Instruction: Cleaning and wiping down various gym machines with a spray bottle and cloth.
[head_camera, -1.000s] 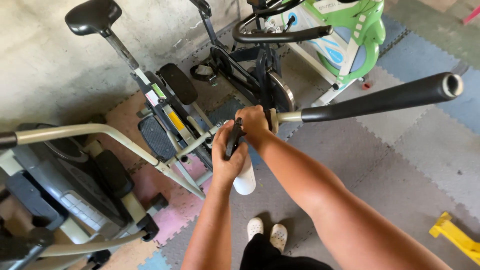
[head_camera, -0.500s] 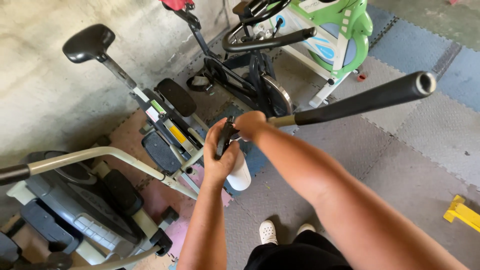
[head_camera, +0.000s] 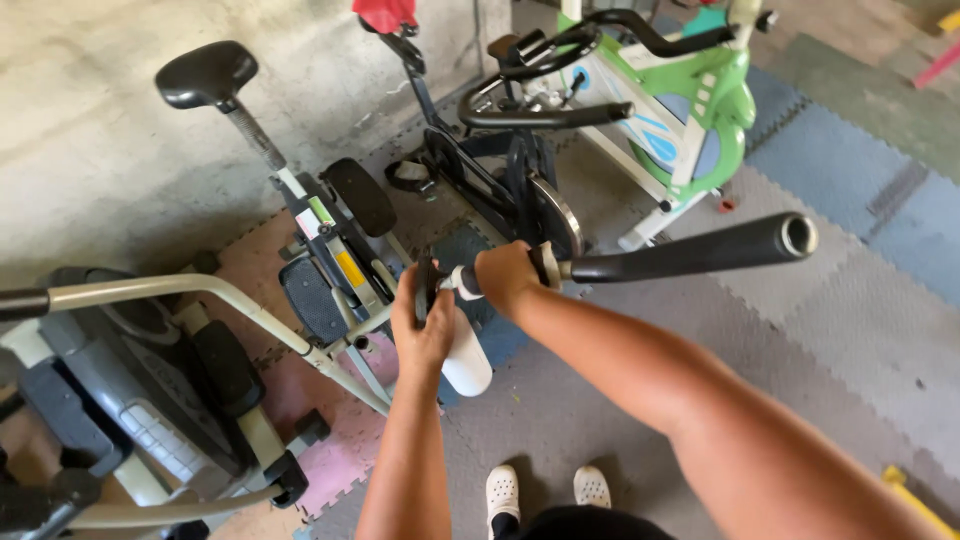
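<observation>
My right hand (head_camera: 507, 277) is closed around the elliptical trainer's handlebar (head_camera: 690, 252), just where the black foam grip ends and the pale metal tube begins. Right beside it, my left hand (head_camera: 424, 322) grips a white spray bottle (head_camera: 466, 362) by its black trigger head, and the bottle hangs down below the bar. The two hands almost touch. The foam grip runs off to the right and ends in an open round tip.
The elliptical's grey housing (head_camera: 130, 400), pedals and black saddle (head_camera: 205, 72) are on the left. A black exercise bike (head_camera: 520, 170) and a green-white one (head_camera: 690, 110) stand behind. Coloured foam mats (head_camera: 850, 300) cover the floor. My white shoes (head_camera: 545, 490) are below, and a yellow object (head_camera: 915, 500) lies at the lower right.
Both hands keep their grips in the same place on the bar. The view has shifted, so the bikes and saddle sit differently in frame.
</observation>
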